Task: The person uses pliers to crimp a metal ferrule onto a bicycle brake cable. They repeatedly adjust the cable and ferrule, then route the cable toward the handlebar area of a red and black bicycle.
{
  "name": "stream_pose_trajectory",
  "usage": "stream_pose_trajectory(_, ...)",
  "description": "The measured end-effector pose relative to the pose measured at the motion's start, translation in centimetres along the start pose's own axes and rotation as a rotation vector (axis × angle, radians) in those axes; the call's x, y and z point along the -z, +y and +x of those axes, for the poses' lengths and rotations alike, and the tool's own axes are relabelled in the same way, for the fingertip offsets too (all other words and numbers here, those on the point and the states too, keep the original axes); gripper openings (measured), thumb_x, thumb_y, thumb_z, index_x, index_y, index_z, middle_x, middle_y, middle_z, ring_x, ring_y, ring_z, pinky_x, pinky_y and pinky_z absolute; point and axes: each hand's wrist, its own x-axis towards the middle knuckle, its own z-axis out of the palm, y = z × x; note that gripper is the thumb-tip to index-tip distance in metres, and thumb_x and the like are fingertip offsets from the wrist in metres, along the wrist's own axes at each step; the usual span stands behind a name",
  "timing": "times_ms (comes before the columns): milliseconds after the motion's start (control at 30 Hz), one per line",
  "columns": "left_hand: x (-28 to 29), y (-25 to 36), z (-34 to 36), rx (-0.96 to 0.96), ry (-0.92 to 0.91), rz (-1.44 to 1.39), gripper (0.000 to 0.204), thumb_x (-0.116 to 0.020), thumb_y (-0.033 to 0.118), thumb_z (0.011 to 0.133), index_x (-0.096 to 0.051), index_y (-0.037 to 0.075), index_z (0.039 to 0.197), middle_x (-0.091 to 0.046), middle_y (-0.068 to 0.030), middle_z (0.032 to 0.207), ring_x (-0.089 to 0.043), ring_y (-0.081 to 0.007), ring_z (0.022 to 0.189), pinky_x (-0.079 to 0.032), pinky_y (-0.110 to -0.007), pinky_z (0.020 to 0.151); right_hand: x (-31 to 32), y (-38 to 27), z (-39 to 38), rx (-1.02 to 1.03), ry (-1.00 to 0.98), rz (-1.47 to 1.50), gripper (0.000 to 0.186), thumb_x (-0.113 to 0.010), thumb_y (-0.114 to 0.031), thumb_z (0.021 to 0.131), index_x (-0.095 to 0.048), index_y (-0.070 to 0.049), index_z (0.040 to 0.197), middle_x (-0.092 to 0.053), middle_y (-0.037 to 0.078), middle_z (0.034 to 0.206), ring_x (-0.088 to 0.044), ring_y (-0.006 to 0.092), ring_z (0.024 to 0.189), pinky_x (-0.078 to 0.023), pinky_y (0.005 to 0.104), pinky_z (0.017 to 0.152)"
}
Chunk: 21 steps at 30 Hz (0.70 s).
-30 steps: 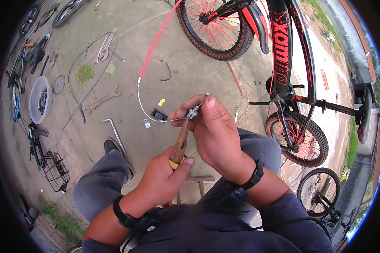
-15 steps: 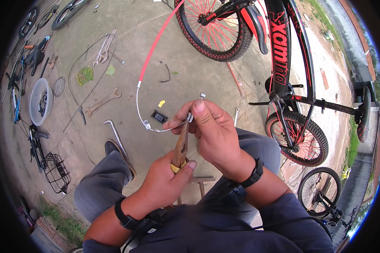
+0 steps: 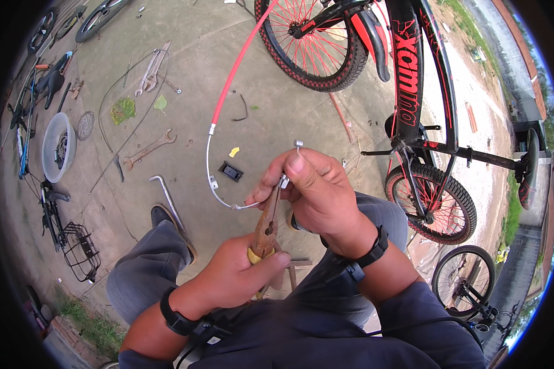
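1. White plastic bowl (image 3: 47, 147) with metal bits in it stands on the floor at the left of the frame.
2. Black rack (image 3: 83, 249) lies at the lower left.
3. Large yellow-green leaf (image 3: 124, 111) lies flat at the upper left, beside a thin curved cable.
4. Rusty spanner (image 3: 149, 149) lies below the leaf, set at a slant; more spanners (image 3: 152, 72) lie together further up.
5. Bent metal bar (image 3: 168, 202) lies left of centre, just beside the person's shoe (image 3: 162, 215).
6. Red sleeve (image 3: 234, 71) comes down from the top edge; bare silver wire (image 3: 208, 161) leaves its lower end, curves through a small metal plate (image 3: 213, 182) and runs to the right hand's fingers near the centre.
7. Black block (image 3: 231, 171) lies inside that curve, with a yellow scrap (image 3: 234, 151) just above it.
8. The left hand (image 3: 237, 270), below centre, is closed firmly around the pliers (image 3: 265, 234), which are rusty with yellow handles and point upward.
9. The pliers' tips meet a small metal fitting (image 3: 284, 181) at the centre; whether they clamp it cannot be told.
10. The right hand (image 3: 323, 200) pinches the wire between thumb and fingers; a small metal cylinder (image 3: 298, 144) sticks up above the thumb tip.
11. Black and red bicycle (image 3: 408, 86) fills the upper right.
12. Another wheel (image 3: 466, 286) shows at the lower right.
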Motion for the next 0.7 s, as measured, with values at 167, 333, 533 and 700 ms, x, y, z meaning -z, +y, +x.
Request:
stream_pose_trajectory(167, 0.2, 0.4, -0.2, 0.053, -0.039, -0.091, 0.022, -0.064, 0.024, 0.106, -0.066, 0.005, 0.095, -0.071, -0.0015, 0.077, -0.063, -0.0081, 0.071, -0.051, -0.028, 0.066, 0.5, 0.0, 0.1, 0.025, -0.05, 0.012, 0.042, -0.052, -0.036, 0.112, -0.067, 0.004, 0.105, -0.073, 0.02, 0.096, -0.075, 0.0342, 0.097, -0.061, 0.0446, 0.088)
stream_pose_trajectory(333, 0.4, -0.1, 0.2, -0.016, -0.003, 0.009, 0.028, -0.059, 0.03, 0.109, -0.062, 0.005, 0.098, -0.073, -0.0024, 0.08, -0.054, -0.0056, 0.057, -0.044, -0.023, 0.053, 0.7, -0.4, 0.2, 0.0, -0.057, -0.045, 0.041, -0.053, -0.038, 0.112, -0.07, 0.0, 0.111, -0.073, 0.011, 0.105, -0.074, 0.0214, 0.099, -0.059, 0.0332, 0.082)
stream_pose_trajectory(533, 0.7, -0.4, 0.3, -0.064, 0.061, 0.097, 0.028, -0.059, 0.03, 0.109, -0.063, 0.005, 0.097, -0.072, -0.0018, 0.079, -0.057, -0.0069, 0.06, -0.046, -0.024, 0.056, 0.6, -1.5, 0.5, -0.042, -0.095, -0.114, 0.04, -0.053, -0.037, 0.112, -0.07, -0.001, 0.114, -0.072, 0.01, 0.11, -0.072, 0.0184, 0.1, -0.057, 0.0292, 0.077)
stream_pose_trajectory(700, 0.8, -1.3, 0.6, -0.116, 0.212, 0.279, 0.028, -0.062, 0.029, 0.107, -0.061, 0.002, 0.098, -0.069, -0.0065, 0.076, -0.064, -0.0184, 0.066, -0.051, -0.034, 0.064, 0.8, -1.3, 0.5, -0.03, -0.003, -0.195, 0.037, -0.055, -0.035, 0.111, -0.068, -0.001, 0.117, -0.07, 0.009, 0.107, -0.071, 0.0164, 0.092, -0.053, 0.0261, 0.068)
